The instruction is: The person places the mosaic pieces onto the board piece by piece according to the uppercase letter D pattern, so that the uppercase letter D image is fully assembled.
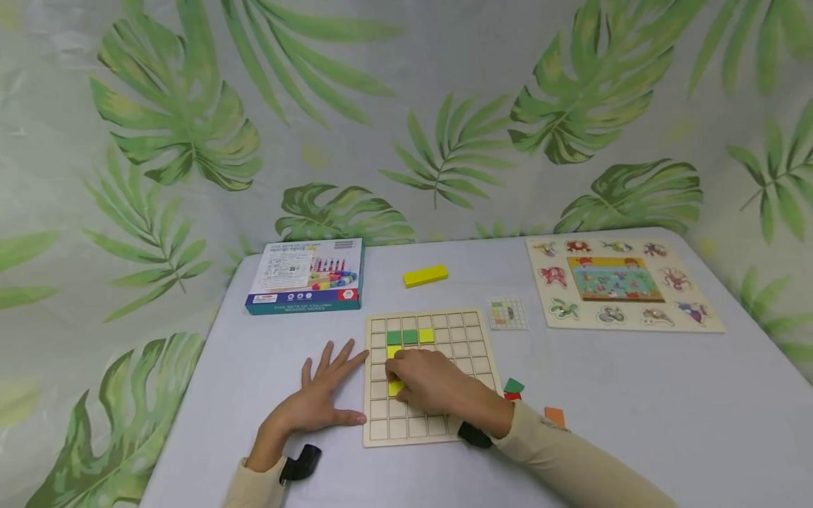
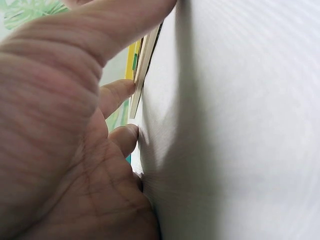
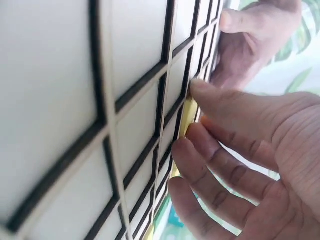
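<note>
A wooden grid board [image 1: 399, 427] lies flat on the table. Two green tiles [image 1: 403, 337] and a yellow tile [image 1: 426, 335] form a row near its top, with more yellow [image 1: 394, 351] below the left one. My right hand [image 1: 432, 379] is over the board's left-middle squares. Its thumb and fingers close about a lower yellow tile [image 1: 395, 388], whose edge [image 3: 188, 116] shows between them in the right wrist view; the hand hides nearby squares. My left hand [image 1: 320, 402] spreads beside the board, thumb and a fingertip at its left edge.
Beyond the board lie a yellow block [image 1: 425, 276] and a small pattern card [image 1: 508, 313]. A boxed toy [image 1: 306, 275] sits back left, an animal puzzle board [image 1: 625, 284] back right. Near my right forearm are loose green [image 1: 514, 385], red [image 1: 512, 396] and orange [image 1: 555, 416] pieces.
</note>
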Demonstrator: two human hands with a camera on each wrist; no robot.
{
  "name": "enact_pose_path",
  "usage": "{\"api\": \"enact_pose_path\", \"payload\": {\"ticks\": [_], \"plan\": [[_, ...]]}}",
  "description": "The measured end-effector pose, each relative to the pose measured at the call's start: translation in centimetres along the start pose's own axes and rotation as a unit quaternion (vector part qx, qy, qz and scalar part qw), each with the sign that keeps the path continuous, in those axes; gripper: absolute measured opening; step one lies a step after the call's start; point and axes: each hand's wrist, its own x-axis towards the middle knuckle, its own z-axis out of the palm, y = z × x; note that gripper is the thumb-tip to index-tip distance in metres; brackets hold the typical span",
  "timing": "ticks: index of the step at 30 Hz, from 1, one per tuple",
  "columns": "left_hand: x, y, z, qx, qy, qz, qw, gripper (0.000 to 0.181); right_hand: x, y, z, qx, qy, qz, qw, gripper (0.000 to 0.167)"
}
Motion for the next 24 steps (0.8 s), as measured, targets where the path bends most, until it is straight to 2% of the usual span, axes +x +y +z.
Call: {"api": "enact_pose_path", "payload": {"ticks": [7,12,16,24], "plan": [[0.0,0.1,0.1,-0.008,0.003,-0.003,1.0,0.103,-1.8,1.4,-1.2,-0.006,0.009,0.005,0.9999,0.016],[0.1,0.2,0.1,-0.009,0.002,-0.004,1.0,0.103,-3.7,2.7,-1.8,-0.009,0.016,0.02,0.9996,0.018],[0.0,0.2,0.1,-0.009,0.002,-0.009,0.9999,0.104,-5.3,4.1,-1.9,-0.017,0.023,0.017,0.9995,0.018],[-0.1,0.3,0.1,-0.012,0.006,-0.011,0.9999,0.105,-9.0,6.8,-3.1,0.009,0.022,0.029,0.9993,0.015]]}}
